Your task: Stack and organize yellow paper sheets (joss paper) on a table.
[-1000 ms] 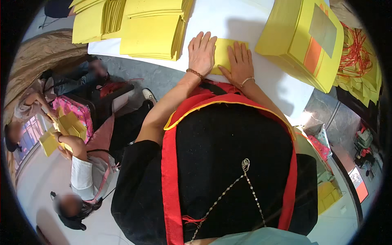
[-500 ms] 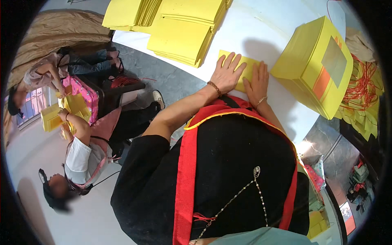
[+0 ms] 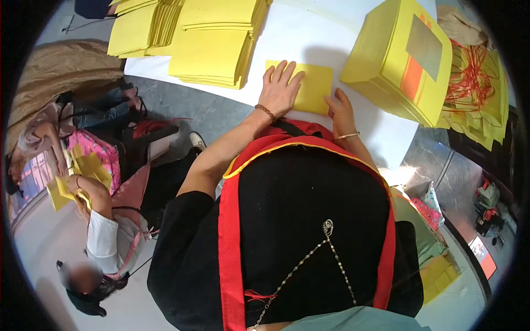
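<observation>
A flat yellow rectangular piece (image 3: 314,83), like stiff paper or a thin bag, lies on the white table (image 3: 301,33) close in front of me. My left hand (image 3: 279,91) presses on its left part, fingers spread and stretched out. Just off its right edge is my right hand (image 3: 341,115), turned on its side with the fingers partly bent and apart. I see nothing in its grasp. To the right stands a tall block of yellow pieces (image 3: 381,66), its end printed with an orange and grey panel.
Yellow stacks (image 3: 212,52) cover the table's far left. Beyond the block, red cords (image 3: 472,80) lie over more yellow pieces (image 3: 480,118). At left, a seated person (image 3: 105,237) and another person (image 3: 41,132) handle yellow pieces by a pink patterned surface (image 3: 102,154).
My right hand has come off the yellow piece to its right edge, uncovering it. My left hand stays on the piece. The whole view has shifted, so most things appear farther left.
</observation>
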Demonstrator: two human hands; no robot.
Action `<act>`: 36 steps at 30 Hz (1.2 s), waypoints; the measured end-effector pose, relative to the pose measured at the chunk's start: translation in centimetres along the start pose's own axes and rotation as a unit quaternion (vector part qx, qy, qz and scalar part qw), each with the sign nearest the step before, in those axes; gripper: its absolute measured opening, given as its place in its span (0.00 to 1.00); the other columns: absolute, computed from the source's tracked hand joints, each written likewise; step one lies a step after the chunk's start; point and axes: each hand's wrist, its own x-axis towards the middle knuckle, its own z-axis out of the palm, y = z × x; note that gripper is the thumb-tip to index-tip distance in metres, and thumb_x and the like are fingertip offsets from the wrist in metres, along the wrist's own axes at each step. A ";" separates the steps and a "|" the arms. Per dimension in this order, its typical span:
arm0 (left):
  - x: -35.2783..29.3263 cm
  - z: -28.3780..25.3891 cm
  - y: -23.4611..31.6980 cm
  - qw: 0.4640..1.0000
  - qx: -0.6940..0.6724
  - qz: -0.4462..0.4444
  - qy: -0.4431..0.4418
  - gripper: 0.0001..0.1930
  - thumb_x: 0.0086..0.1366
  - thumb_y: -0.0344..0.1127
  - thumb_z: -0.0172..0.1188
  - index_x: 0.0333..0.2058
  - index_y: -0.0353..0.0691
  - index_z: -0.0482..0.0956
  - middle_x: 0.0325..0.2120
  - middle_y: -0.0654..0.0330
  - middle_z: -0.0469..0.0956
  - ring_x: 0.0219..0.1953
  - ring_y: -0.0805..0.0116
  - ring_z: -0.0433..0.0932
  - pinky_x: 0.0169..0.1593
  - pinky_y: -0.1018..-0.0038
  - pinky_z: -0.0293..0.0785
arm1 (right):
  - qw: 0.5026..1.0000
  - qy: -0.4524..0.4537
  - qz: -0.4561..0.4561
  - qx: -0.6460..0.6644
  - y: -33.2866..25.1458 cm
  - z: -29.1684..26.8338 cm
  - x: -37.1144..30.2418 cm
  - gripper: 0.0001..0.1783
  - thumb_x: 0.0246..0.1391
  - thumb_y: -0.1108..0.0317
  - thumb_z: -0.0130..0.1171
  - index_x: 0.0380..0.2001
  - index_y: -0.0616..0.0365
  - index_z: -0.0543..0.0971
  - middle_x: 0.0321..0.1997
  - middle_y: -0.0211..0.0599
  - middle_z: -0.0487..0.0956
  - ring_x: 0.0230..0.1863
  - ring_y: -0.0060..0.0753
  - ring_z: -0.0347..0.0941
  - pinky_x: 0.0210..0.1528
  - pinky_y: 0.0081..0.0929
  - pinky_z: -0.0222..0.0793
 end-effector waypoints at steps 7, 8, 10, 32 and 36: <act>-0.4 0.1 -0.4 1.000 -0.017 0.005 0.011 0.16 0.57 0.33 0.51 0.46 0.43 0.71 0.50 0.53 0.66 0.56 0.56 0.59 0.57 0.57 0.50 | 0.980 -0.137 0.137 -0.039 -2.5 1.1 0.5 0.29 0.46 0.60 0.61 0.48 0.66 0.68 0.38 0.36 0.76 0.32 0.23 0.71 0.31 0.20 0.66; -0.5 0.0 -0.6 0.999 -0.030 0.007 0.019 0.16 0.57 0.32 0.51 0.46 0.43 0.71 0.50 0.53 0.66 0.56 0.56 0.60 0.57 0.57 0.50 | 0.975 -0.157 0.147 -0.062 -2.6 1.6 0.9 0.25 0.49 0.61 0.59 0.47 0.65 0.70 0.38 0.34 0.76 0.34 0.22 0.71 0.33 0.19 0.67; -0.6 -0.1 -0.9 0.995 -0.090 0.013 0.040 0.17 0.55 0.29 0.52 0.46 0.41 0.70 0.51 0.51 0.65 0.56 0.53 0.60 0.57 0.57 0.52 | 0.980 -0.170 0.100 -0.023 -2.6 1.7 0.1 0.22 0.50 0.63 0.57 0.46 0.65 0.70 0.40 0.34 0.76 0.36 0.22 0.71 0.36 0.19 0.67; -2.1 -15.0 -14.1 0.842 -0.306 -0.338 0.290 0.18 0.53 0.34 0.60 0.43 0.38 0.74 0.31 0.60 0.76 0.30 0.75 0.71 0.34 0.79 0.69 | 0.938 -0.337 -0.040 0.066 -9.2 16.8 -0.5 0.34 0.45 0.76 0.57 0.55 0.63 0.54 0.34 0.45 0.72 0.31 0.31 0.72 0.31 0.23 0.72; -2.9 -13.3 -16.7 0.854 -0.280 -0.333 0.286 0.17 0.54 0.36 0.58 0.43 0.39 0.75 0.35 0.56 0.78 0.34 0.68 0.75 0.38 0.75 0.70 | 0.916 -0.401 0.000 0.021 -7.4 17.0 0.4 0.31 0.48 0.74 0.56 0.55 0.62 0.57 0.33 0.40 0.73 0.32 0.27 0.72 0.32 0.23 0.72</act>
